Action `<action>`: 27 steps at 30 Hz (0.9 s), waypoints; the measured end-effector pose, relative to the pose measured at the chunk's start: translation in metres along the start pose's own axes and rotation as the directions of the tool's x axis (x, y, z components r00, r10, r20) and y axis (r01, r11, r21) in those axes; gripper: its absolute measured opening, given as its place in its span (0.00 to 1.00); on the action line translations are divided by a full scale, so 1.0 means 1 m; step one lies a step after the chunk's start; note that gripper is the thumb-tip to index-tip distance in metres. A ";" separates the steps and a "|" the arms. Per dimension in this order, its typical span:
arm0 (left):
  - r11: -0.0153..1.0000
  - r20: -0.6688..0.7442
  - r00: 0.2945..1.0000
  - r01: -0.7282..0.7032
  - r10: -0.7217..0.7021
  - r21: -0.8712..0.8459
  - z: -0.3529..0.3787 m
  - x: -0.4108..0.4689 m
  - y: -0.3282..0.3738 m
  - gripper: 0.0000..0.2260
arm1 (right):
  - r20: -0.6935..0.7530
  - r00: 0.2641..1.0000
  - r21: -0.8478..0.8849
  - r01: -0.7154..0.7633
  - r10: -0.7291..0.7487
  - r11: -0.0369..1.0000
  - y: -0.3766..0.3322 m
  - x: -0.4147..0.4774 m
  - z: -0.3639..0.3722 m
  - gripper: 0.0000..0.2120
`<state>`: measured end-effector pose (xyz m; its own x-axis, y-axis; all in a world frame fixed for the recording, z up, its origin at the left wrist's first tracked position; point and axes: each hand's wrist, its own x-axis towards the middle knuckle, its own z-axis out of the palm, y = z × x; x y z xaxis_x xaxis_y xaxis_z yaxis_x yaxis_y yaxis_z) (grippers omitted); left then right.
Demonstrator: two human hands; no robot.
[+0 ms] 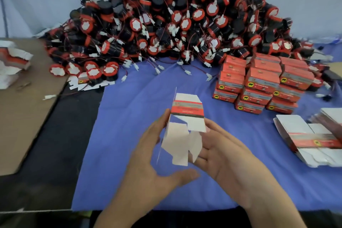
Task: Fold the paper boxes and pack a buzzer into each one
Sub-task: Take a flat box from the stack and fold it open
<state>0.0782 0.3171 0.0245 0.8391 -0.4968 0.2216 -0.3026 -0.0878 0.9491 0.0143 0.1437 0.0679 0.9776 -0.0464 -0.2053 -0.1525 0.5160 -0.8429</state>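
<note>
Grip: left hand (153, 161), right hand (228, 153) flank box (187, 110) above cloth (118, 135)

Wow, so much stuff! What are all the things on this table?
buzzers: a big heap, too many to count, black and red with white plugs, back of the table
packed boxes: more than ten, red and grey, stacked at right of centre
flat boxes: one stack, white with a red band, right edge
left pile: a few flat boxes, white and red, far left on the cardboard
cardboard: one sheet, brown, left
cloth: one, blue, under everything in the middle
half-folded box: one, white and red, between the hands
left hand: straight fingers against the box's left side
right hand: palm up under the box's flaps
</note>
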 end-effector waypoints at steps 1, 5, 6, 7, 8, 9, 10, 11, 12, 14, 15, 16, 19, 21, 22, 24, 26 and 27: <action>0.999 -0.034 0.999 -0.027 0.028 0.020 -0.001 0.001 0.000 0.46 | -0.004 1.000 0.003 -0.010 0.010 1.000 0.001 0.000 0.002 0.22; 0.971 -0.110 0.968 -0.216 0.227 0.101 -0.008 0.004 0.003 0.38 | 0.049 0.995 0.038 -0.089 0.087 0.995 0.007 -0.004 0.007 0.21; 0.958 -0.111 0.955 -0.263 0.275 0.115 -0.010 0.003 0.003 0.36 | 0.049 0.992 0.056 -0.115 0.113 0.992 0.007 -0.006 0.005 0.23; 0.950 -0.112 0.946 -0.292 0.304 0.113 -0.012 0.003 0.005 0.35 | 0.050 0.990 0.060 -0.135 0.132 0.989 0.007 -0.008 0.003 0.24; 0.945 -0.106 0.941 -0.310 0.321 0.108 -0.014 0.002 0.006 0.34 | 0.062 0.988 0.043 -0.147 0.145 0.988 0.005 -0.011 -0.001 0.25; 0.940 -0.090 0.939 -0.322 0.333 0.113 -0.016 0.001 0.007 0.33 | 0.087 0.984 0.013 -0.155 0.153 0.988 0.003 -0.012 -0.005 0.25; 0.933 -0.062 0.937 -0.332 0.343 0.136 -0.019 0.001 0.008 0.33 | 0.116 0.981 -0.007 -0.155 0.155 0.988 0.000 -0.013 -0.009 0.26; 0.925 -0.022 0.937 -0.341 0.349 0.171 -0.022 0.001 0.009 0.33 | 0.126 0.982 0.002 -0.145 0.144 0.989 -0.005 -0.013 -0.014 0.27; 0.916 0.023 0.938 -0.344 0.347 0.205 -0.025 0.001 0.011 0.33 | 0.110 0.986 0.052 -0.130 0.124 0.990 -0.010 -0.012 -0.019 0.28; 0.908 0.130 0.941 -0.336 0.312 0.250 -0.030 0.001 0.016 0.35 | 0.102 0.992 0.179 -0.089 0.072 0.980 -0.021 -0.010 -0.024 0.28; 0.905 0.187 0.939 -0.332 0.289 0.267 -0.032 0.001 0.018 0.37 | 0.125 0.991 0.184 -0.073 0.050 0.980 -0.025 -0.009 -0.023 0.28; 0.902 0.235 0.935 -0.328 0.267 0.281 -0.034 0.001 0.021 0.37 | 0.153 0.987 0.135 -0.061 0.040 0.989 -0.026 -0.008 -0.022 0.28; 0.917 0.296 0.932 -0.292 0.209 0.273 -0.042 -0.001 0.026 0.36 | 0.139 0.989 -0.084 -0.029 0.040 0.996 -0.027 -0.006 -0.017 0.27; 0.924 0.294 0.934 -0.283 0.204 0.258 -0.050 -0.001 0.030 0.35 | 0.116 0.993 -0.157 -0.017 0.036 0.987 -0.026 -0.008 -0.015 0.23; 0.931 0.288 0.937 -0.273 0.199 0.244 -0.053 -0.001 0.032 0.34 | 0.109 0.993 -0.188 -0.020 0.041 0.982 -0.026 -0.010 -0.014 0.22; 0.949 0.264 0.947 -0.239 0.181 0.206 -0.058 0.000 0.034 0.34 | 0.069 0.996 -0.239 -0.036 0.054 0.970 -0.025 -0.011 -0.010 0.20; 0.970 0.228 0.961 -0.192 0.155 0.150 -0.060 0.000 0.035 0.33 | 0.033 0.998 -0.263 -0.044 0.054 0.964 -0.023 -0.011 -0.006 0.19; 0.977 0.214 0.966 -0.173 0.143 0.128 -0.060 -0.001 0.034 0.33 | 0.020 0.999 -0.273 -0.042 0.049 0.961 -0.022 -0.012 -0.004 0.18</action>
<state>0.0943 0.3661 0.0705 0.6710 -0.6773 0.3016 -0.4982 -0.1106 0.8600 0.0057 0.1293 0.0865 0.9717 -0.0041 -0.2363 -0.2268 0.2642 -0.9374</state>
